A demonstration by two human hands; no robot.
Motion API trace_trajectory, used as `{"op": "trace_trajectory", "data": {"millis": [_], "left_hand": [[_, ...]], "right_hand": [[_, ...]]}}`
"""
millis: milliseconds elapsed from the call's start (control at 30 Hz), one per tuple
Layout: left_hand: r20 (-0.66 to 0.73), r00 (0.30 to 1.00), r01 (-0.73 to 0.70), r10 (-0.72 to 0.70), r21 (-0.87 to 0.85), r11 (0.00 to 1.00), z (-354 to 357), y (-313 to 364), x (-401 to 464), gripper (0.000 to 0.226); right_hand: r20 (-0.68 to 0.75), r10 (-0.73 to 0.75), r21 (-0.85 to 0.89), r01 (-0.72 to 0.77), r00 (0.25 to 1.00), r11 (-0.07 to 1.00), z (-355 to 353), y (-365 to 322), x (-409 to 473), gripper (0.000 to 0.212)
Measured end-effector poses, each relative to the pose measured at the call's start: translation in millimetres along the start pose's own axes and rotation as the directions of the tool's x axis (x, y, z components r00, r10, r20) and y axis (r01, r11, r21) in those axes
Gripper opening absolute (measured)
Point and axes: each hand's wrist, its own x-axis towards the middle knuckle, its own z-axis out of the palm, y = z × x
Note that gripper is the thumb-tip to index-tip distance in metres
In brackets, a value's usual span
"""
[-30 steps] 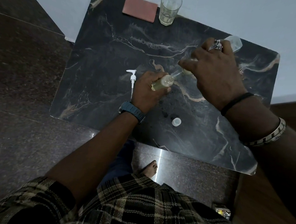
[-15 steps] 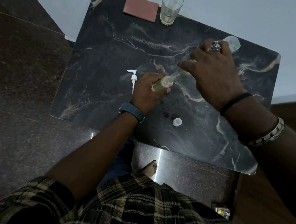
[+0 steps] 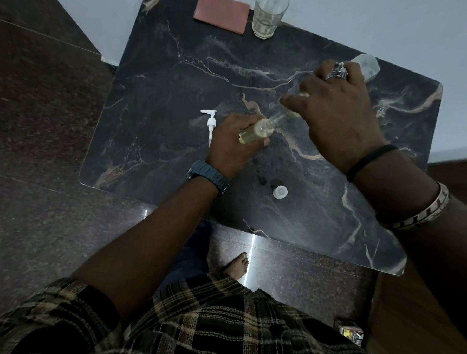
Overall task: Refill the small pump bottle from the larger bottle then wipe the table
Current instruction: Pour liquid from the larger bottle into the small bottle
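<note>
My left hand [image 3: 232, 143] grips the small bottle [image 3: 255, 131], which holds yellowish liquid and has its pump off. My right hand [image 3: 338, 114] holds the larger clear bottle [image 3: 366, 66] tilted down, its neck meeting the small bottle's mouth. Most of the larger bottle is hidden behind my hand. The white pump head [image 3: 210, 123] lies on the dark marble table [image 3: 163, 92] left of my left hand. A small white cap [image 3: 280, 192] lies near the table's front edge.
A pink cloth [image 3: 222, 12] lies at the table's far edge beside a drinking glass [image 3: 268, 13] with a little liquid. Dark drops [image 3: 262, 180] mark the table near the cap. A small box [image 3: 350, 335] sits on the floor at right.
Both hands and both bottles hold nearly the same pose; only the camera has shifted slightly.
</note>
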Motion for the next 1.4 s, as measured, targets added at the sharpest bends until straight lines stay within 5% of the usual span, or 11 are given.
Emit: {"op": "trace_trajectory", "data": {"millis": [800, 1400], "left_hand": [[-0.018, 1.000, 0.011, -0.011, 0.013, 1.000, 1, -3, -1, 0.042], [0.033, 0.999, 0.032, -0.033, 0.039, 0.999, -4, 3, 1, 0.044]], "right_hand": [[0.016, 0.016, 0.004, -0.016, 1.000, 1.000, -4, -2, -1, 0.052], [0.011, 0.043, 0.050, -0.043, 0.999, 0.998, 8, -2, 0, 0.073]]}}
